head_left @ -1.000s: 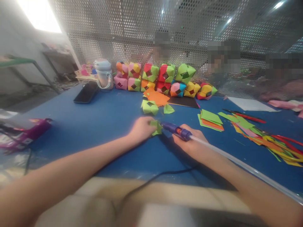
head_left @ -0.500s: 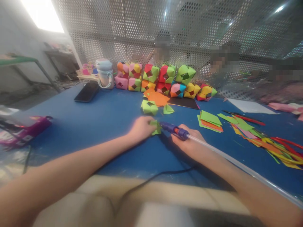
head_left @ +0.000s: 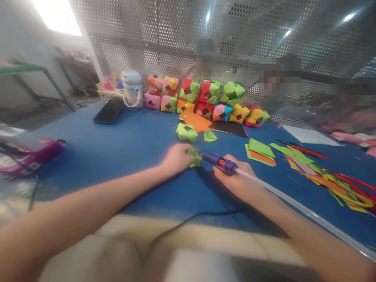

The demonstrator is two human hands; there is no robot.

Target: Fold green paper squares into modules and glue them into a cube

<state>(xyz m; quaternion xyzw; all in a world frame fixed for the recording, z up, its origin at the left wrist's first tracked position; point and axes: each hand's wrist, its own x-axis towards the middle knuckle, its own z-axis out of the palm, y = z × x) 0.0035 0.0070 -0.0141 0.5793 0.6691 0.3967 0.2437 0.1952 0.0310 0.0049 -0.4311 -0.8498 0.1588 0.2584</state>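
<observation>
My left hand (head_left: 178,158) pinches a small folded green paper piece (head_left: 195,158) just above the blue table (head_left: 126,141). In my right hand (head_left: 235,174) is a blue hot glue gun (head_left: 219,161), its nozzle pointing left at the green piece; whether the tip touches it I cannot tell. A long clear glue stick (head_left: 296,204) runs out of the gun's back along my right forearm. Behind my left hand lie a larger folded green paper shape (head_left: 187,133) and a small green folded piece (head_left: 209,136).
Stacked colourful paper shapes (head_left: 208,92) line the back, with orange paper (head_left: 196,120) before them. Square paper sheets (head_left: 261,152), paper strips (head_left: 320,174) and scissors (head_left: 361,188) lie right. A phone (head_left: 108,110), a white container (head_left: 132,89) and a purple object (head_left: 32,158) stand left. A cord (head_left: 190,218) crosses the front edge.
Both hands stay almost in place, with the glue gun's nozzle still at the green piece. The whole view has shifted slightly.
</observation>
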